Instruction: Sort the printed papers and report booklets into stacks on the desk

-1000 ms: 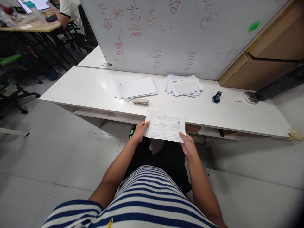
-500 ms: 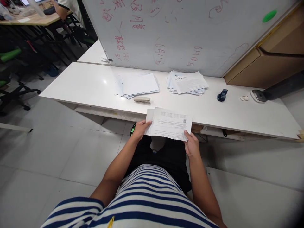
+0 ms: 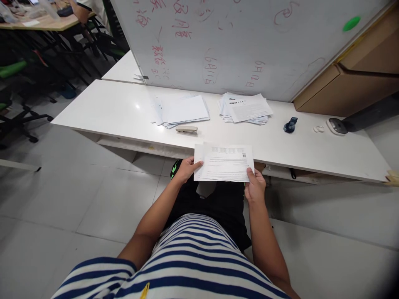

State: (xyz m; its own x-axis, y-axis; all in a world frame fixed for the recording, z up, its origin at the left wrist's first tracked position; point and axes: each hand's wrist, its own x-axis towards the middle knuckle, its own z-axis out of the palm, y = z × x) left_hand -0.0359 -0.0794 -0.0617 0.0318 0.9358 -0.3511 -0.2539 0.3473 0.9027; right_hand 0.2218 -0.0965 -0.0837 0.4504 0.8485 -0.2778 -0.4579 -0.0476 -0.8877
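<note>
Printed sheets of paper (image 3: 224, 164) are held level in front of the desk's near edge, one sheet sticking out a little on the left. My left hand (image 3: 189, 168) pinches their left edge, thumb on top. My right hand (image 3: 256, 185) grips the lower right corner, also with the thumb on top. How many sheets there are I cannot tell. Just beyond them a beige stapler (image 3: 187, 130) lies on the white desk (image 3: 118, 112). Behind it rests a fanned stack of blank-faced papers (image 3: 185, 110), and to the right a stack of printed papers (image 3: 249, 109).
A whiteboard (image 3: 224, 45) with red writing stands along the desk's back. On the right are a dark blue object (image 3: 290, 124), white earbuds (image 3: 318, 129), a grey rounded device (image 3: 337, 126) and cardboard boxes (image 3: 343, 89). A person (image 3: 93, 12) sits at the far left table.
The papers have turned slightly and now sit straighter. Both hands have shifted a little to the right, still gripping the papers. The things on the desk have stayed put.
</note>
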